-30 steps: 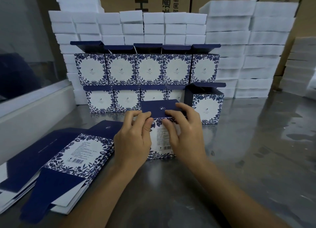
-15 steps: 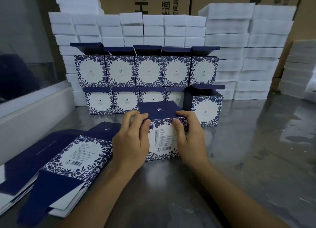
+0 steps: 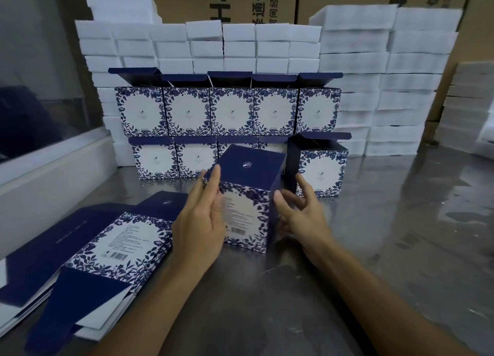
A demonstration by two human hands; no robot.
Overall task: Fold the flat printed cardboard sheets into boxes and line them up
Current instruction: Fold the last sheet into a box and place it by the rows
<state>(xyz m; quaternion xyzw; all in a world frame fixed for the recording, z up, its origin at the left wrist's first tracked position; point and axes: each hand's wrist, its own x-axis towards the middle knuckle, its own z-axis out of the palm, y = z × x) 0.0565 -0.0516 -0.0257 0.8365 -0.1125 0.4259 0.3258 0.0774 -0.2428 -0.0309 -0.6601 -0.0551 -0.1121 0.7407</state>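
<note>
A folded blue-and-white floral box [image 3: 248,168] stands on the steel table [image 3: 401,248] between my hands, turned at an angle with its dark blue lid closed. My left hand [image 3: 199,227] holds its left front edge, thumb on the printed face and fingers up the side. My right hand [image 3: 302,216] touches the dark blue right side with spread fingers. Behind stand two rows of finished boxes, the upper row [image 3: 232,112] on the lower row [image 3: 155,160], and one box with its lid up [image 3: 323,168] at the right end. A stack of flat printed sheets [image 3: 128,238] lies at my left.
White foam blocks [image 3: 355,61] are piled high behind the boxes and at the far right. Brown cartons [image 3: 240,0] stand behind them. A white ledge [image 3: 53,176] under a window borders the table on the left.
The lid was pressed closed and the box has been turned so its dark right side faces me. My right hand has loosened from gripping to spread fingers.
</note>
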